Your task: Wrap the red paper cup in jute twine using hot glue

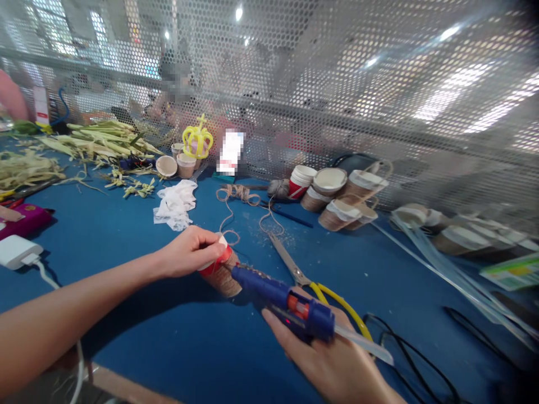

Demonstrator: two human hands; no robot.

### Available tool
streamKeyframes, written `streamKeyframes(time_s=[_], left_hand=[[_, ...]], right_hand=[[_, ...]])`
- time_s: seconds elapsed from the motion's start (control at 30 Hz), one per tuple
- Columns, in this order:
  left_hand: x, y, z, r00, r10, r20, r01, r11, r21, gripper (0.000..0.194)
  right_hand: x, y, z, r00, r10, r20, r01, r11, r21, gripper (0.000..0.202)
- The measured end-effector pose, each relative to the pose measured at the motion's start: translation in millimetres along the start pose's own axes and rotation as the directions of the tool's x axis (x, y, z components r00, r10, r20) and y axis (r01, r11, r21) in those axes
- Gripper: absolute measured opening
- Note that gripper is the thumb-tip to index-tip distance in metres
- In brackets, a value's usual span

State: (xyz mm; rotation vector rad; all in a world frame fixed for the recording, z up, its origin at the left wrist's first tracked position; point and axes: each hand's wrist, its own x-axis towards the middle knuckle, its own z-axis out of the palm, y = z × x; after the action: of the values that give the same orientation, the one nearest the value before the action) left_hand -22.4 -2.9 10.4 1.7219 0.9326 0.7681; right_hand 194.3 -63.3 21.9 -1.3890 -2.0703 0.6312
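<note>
My left hand (197,252) grips a small cup (227,278) by its red upper part, with the thumb and fingers closed at the rim. Brown twine covers the lower part of the cup, which lies tilted above the blue table. In my right hand (324,353) is a blue glue gun (282,297), a clear glue stick (366,343) poking out of its back end. The nozzle meets the cup's side near the edge of the red part; whether it touches is too small to tell. Scissors (297,272) with yellow handles lie just beyond the gun.
Loose twine (240,193) and a crumpled white cloth (176,203) lie ahead. Several twine-wrapped cups (337,213) stand at the right, near clear glue sticks (455,275) and a black cable (410,353). Dried husks (101,140) are at the left. A perforated metal screen (295,73) closes the back.
</note>
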Motion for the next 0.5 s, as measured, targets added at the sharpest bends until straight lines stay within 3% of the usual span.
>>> streamKeyframes(time_s=[0.27,0.5], left_hand=[[0.5,0.7,0.8,1.000,0.025,-0.012,-0.024,0.998,0.056,0.033],[0.0,-1.3,0.4,0.999,0.033,-0.026,-0.031,0.996,0.083,0.035]], right_hand=[[1.3,-3.4,-2.6,0.999,-0.034,-0.032,0.034,0.999,0.005,0.018],[1.0,-1.3,-1.3,0.998,0.026,-0.052,-0.026,1.000,-0.004,0.018]])
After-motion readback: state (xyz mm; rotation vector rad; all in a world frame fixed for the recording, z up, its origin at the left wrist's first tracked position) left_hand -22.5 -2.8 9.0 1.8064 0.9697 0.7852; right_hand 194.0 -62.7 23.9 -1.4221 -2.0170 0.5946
